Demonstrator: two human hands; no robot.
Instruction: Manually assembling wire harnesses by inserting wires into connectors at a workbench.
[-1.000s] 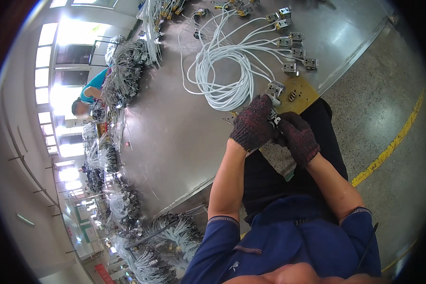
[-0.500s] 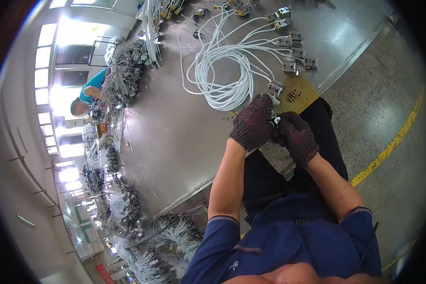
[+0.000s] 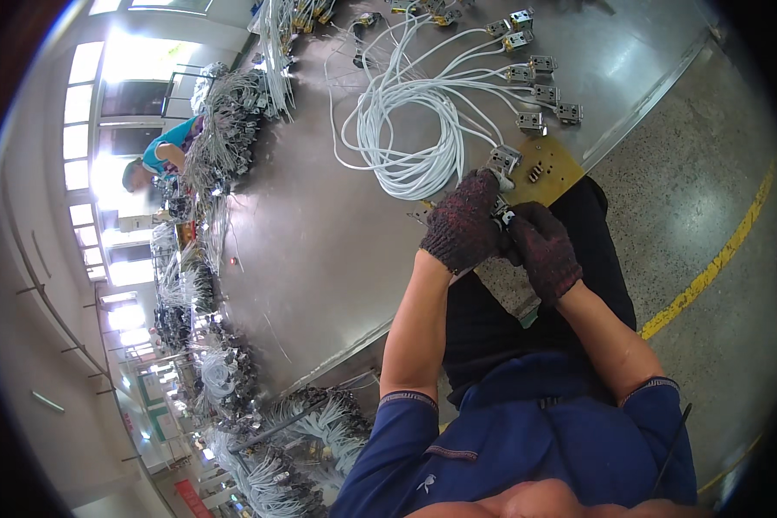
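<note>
left hand point(image 3: 462, 223): gloved, fingers curled round a small grey connector point(image 3: 502, 216), same grip as half a second ago
right hand point(image 3: 541, 250): gloved, fingers closed against that connector from the other side
connector: held between both hands at the desk point(image 3: 319, 250) edge
white cable coil point(image 3: 406, 129): unmoved (ends carry grey connectors)
co-worker point(image 3: 166, 155): far left, has shifted slightly

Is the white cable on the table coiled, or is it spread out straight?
Coiled. The white cable lies in a loose bundle of loops on the metal table, and its ends fan out to small grey connectors.
</note>
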